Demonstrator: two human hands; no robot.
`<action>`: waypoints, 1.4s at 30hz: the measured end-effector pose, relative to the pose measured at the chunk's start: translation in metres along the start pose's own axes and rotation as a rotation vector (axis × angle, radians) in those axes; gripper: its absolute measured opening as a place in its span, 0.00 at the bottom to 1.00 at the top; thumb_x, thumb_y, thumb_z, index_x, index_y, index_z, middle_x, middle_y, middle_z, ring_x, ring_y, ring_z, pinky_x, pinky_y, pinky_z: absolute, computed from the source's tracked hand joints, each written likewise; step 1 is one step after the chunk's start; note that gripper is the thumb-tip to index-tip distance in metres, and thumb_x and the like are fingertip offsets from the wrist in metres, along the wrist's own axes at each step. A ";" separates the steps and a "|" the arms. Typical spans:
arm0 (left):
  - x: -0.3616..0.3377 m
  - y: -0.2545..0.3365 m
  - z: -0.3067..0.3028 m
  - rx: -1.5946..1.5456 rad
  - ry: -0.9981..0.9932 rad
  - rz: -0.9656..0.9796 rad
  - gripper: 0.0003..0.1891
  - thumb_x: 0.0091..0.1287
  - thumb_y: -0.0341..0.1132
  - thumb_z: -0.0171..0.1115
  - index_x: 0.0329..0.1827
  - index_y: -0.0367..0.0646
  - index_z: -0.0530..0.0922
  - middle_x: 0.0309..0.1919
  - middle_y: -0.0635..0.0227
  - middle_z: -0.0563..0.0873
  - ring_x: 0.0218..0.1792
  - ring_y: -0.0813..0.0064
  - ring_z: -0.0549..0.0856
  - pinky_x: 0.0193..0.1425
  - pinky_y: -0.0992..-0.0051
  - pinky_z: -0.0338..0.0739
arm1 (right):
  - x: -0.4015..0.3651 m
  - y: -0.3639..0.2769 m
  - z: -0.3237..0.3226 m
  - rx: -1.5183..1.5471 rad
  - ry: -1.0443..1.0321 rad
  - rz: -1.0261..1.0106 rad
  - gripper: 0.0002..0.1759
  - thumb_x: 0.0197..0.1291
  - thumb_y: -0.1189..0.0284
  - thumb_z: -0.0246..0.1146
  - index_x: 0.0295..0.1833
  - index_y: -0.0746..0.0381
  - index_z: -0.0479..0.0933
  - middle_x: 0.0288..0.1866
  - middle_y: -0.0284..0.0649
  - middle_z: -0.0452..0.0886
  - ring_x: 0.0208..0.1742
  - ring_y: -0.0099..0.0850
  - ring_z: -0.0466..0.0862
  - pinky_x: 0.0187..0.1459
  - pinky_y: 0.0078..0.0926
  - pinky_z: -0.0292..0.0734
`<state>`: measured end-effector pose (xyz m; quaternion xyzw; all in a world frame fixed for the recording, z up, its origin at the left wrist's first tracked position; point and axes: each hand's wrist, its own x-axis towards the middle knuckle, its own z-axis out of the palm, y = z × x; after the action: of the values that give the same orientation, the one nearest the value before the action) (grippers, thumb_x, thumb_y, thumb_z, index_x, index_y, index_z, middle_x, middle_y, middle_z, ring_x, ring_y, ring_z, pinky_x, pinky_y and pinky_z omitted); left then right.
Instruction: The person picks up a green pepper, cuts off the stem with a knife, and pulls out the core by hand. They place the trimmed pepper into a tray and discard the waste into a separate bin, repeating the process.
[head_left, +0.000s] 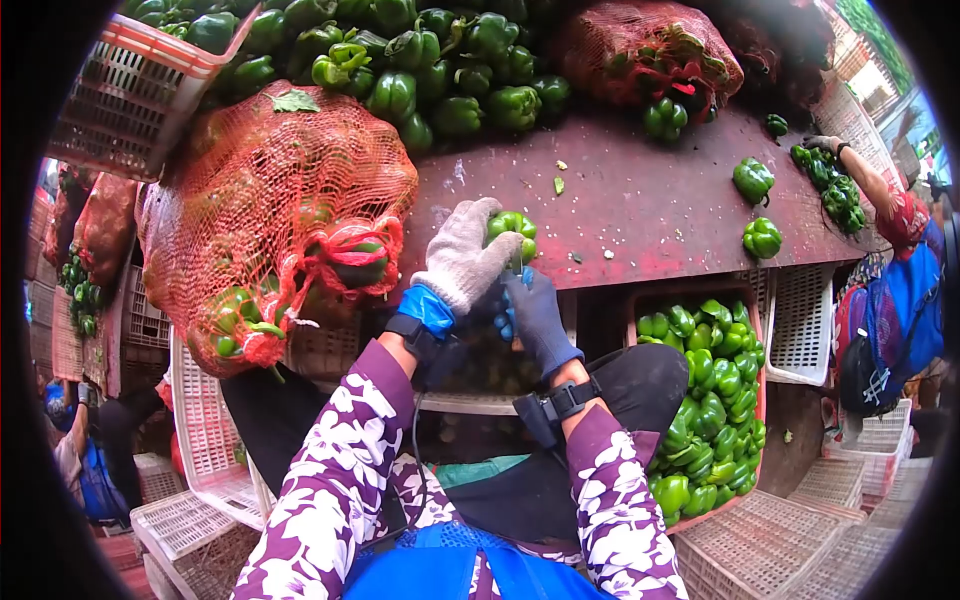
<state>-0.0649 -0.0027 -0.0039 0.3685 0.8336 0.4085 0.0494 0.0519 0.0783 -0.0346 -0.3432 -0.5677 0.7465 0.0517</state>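
Note:
My left hand [468, 255], in a pale grey knit glove, is closed around a green bell pepper [513, 232] above the front edge of the dark red table [640, 190]. My right hand [538, 318], in a dark blue glove, is closed just below it. A short thin blade [517, 263] shows at its fingertips, and it looks like a small knife; most of it is hidden by the fingers. Left of my hands sits a red mesh sack [270, 190] full of peppers, its red tie [350, 245] knotted toward me.
A crate [762, 390] heaped with green peppers stands by my right knee. Loose peppers [430, 60] pile up at the table's back, near another mesh sack [650, 50]. At the right, a co-worker's gloved hand [825, 145] is near peppers. White crates [800, 320] surround me.

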 end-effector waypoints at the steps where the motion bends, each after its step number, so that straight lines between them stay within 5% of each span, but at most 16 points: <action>1: 0.000 -0.001 -0.001 -0.011 0.000 -0.001 0.25 0.65 0.44 0.67 0.62 0.40 0.77 0.55 0.53 0.80 0.58 0.55 0.81 0.66 0.64 0.73 | 0.000 -0.002 -0.001 0.035 -0.025 0.038 0.14 0.72 0.61 0.60 0.39 0.60 0.73 0.25 0.34 0.77 0.18 0.24 0.76 0.18 0.23 0.70; 11: -0.005 -0.035 0.009 -0.363 0.010 0.028 0.23 0.69 0.31 0.59 0.67 0.36 0.74 0.60 0.58 0.80 0.63 0.67 0.79 0.69 0.70 0.71 | -0.001 -0.006 -0.003 0.182 -0.097 0.119 0.11 0.71 0.62 0.60 0.40 0.59 0.74 0.25 0.32 0.76 0.17 0.23 0.74 0.16 0.23 0.69; 14: -0.007 -0.042 0.013 -0.532 0.062 -0.021 0.21 0.69 0.29 0.56 0.66 0.36 0.74 0.58 0.60 0.80 0.60 0.70 0.79 0.68 0.72 0.72 | 0.004 -0.007 -0.010 0.342 -0.150 0.192 0.10 0.70 0.64 0.60 0.40 0.60 0.75 0.23 0.32 0.75 0.17 0.22 0.73 0.16 0.22 0.67; 17: -0.007 -0.012 0.001 -0.733 0.043 -0.267 0.20 0.68 0.26 0.54 0.63 0.36 0.75 0.53 0.64 0.82 0.57 0.72 0.80 0.66 0.72 0.74 | 0.010 -0.005 -0.013 0.438 -0.083 0.210 0.11 0.69 0.64 0.60 0.38 0.60 0.76 0.22 0.32 0.73 0.17 0.23 0.72 0.15 0.22 0.66; 19: -0.028 -0.049 0.014 -0.736 0.089 -0.214 0.19 0.67 0.25 0.53 0.62 0.36 0.76 0.51 0.64 0.83 0.55 0.72 0.81 0.64 0.71 0.75 | 0.022 0.001 -0.026 0.578 -0.069 0.199 0.10 0.69 0.65 0.61 0.37 0.58 0.75 0.22 0.34 0.75 0.16 0.24 0.73 0.15 0.24 0.68; 20: -0.031 -0.065 0.019 -0.732 0.100 -0.180 0.19 0.66 0.25 0.53 0.61 0.37 0.77 0.50 0.64 0.84 0.54 0.72 0.82 0.63 0.71 0.75 | 0.021 -0.003 -0.023 0.502 -0.031 0.173 0.09 0.69 0.65 0.61 0.37 0.58 0.74 0.23 0.34 0.75 0.16 0.24 0.73 0.15 0.24 0.69; 22: -0.029 -0.056 0.012 -0.013 0.176 0.201 0.18 0.66 0.22 0.52 0.59 0.38 0.78 0.50 0.61 0.85 0.52 0.70 0.83 0.61 0.71 0.77 | 0.010 -0.007 -0.011 0.328 0.029 0.154 0.09 0.69 0.65 0.62 0.38 0.57 0.74 0.23 0.35 0.76 0.16 0.24 0.74 0.15 0.25 0.70; 25: -0.024 -0.054 0.022 -0.350 0.240 -0.079 0.18 0.68 0.25 0.54 0.60 0.41 0.80 0.53 0.53 0.85 0.57 0.53 0.83 0.65 0.61 0.76 | 0.010 -0.003 -0.010 0.325 0.048 0.079 0.12 0.69 0.62 0.65 0.39 0.58 0.74 0.24 0.33 0.77 0.17 0.23 0.75 0.16 0.22 0.71; 29: -0.029 -0.043 0.021 -0.008 0.295 -0.009 0.21 0.68 0.24 0.55 0.63 0.44 0.79 0.59 0.54 0.84 0.62 0.53 0.81 0.67 0.62 0.76 | 0.000 -0.008 0.001 0.043 0.142 -0.086 0.13 0.69 0.61 0.67 0.40 0.59 0.77 0.25 0.32 0.77 0.18 0.22 0.77 0.19 0.21 0.75; 33: -0.037 -0.019 0.005 0.021 0.164 0.094 0.28 0.63 0.18 0.54 0.67 0.47 0.77 0.64 0.55 0.80 0.68 0.58 0.78 0.71 0.66 0.72 | 0.000 -0.004 0.002 0.124 0.188 -0.116 0.13 0.69 0.61 0.68 0.40 0.59 0.78 0.24 0.30 0.76 0.18 0.20 0.76 0.18 0.20 0.73; 37: -0.048 -0.007 -0.028 0.002 -0.240 0.035 0.34 0.59 0.20 0.55 0.71 0.53 0.75 0.67 0.54 0.77 0.68 0.57 0.77 0.72 0.67 0.72 | 0.008 0.003 -0.002 0.387 0.092 -0.048 0.13 0.68 0.62 0.69 0.39 0.60 0.78 0.24 0.29 0.76 0.17 0.20 0.74 0.16 0.21 0.70; 40: -0.046 0.016 -0.058 -0.155 -0.436 -0.195 0.34 0.59 0.21 0.57 0.72 0.50 0.74 0.64 0.56 0.78 0.66 0.61 0.78 0.70 0.67 0.73 | 0.009 0.002 -0.013 0.604 -0.092 0.039 0.11 0.69 0.64 0.67 0.44 0.62 0.80 0.24 0.29 0.75 0.19 0.18 0.73 0.19 0.18 0.68; 41: -0.049 0.007 -0.058 -0.229 -0.444 -0.129 0.35 0.60 0.24 0.60 0.75 0.47 0.69 0.58 0.60 0.80 0.62 0.65 0.80 0.70 0.69 0.73 | 0.007 0.002 -0.015 0.598 -0.115 0.024 0.12 0.70 0.64 0.66 0.45 0.62 0.80 0.25 0.28 0.75 0.20 0.18 0.73 0.20 0.17 0.68; 42: -0.056 -0.005 -0.044 -0.739 -0.451 -0.198 0.32 0.61 0.29 0.64 0.73 0.43 0.70 0.49 0.67 0.82 0.49 0.74 0.83 0.57 0.74 0.79 | 0.004 -0.001 -0.015 0.593 -0.139 0.008 0.12 0.71 0.63 0.65 0.47 0.63 0.81 0.25 0.28 0.75 0.21 0.17 0.73 0.22 0.16 0.68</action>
<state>-0.0442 -0.0703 0.0090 0.3244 0.6313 0.5817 0.3973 0.0572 0.0926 -0.0372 -0.2633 -0.3256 0.9017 0.1076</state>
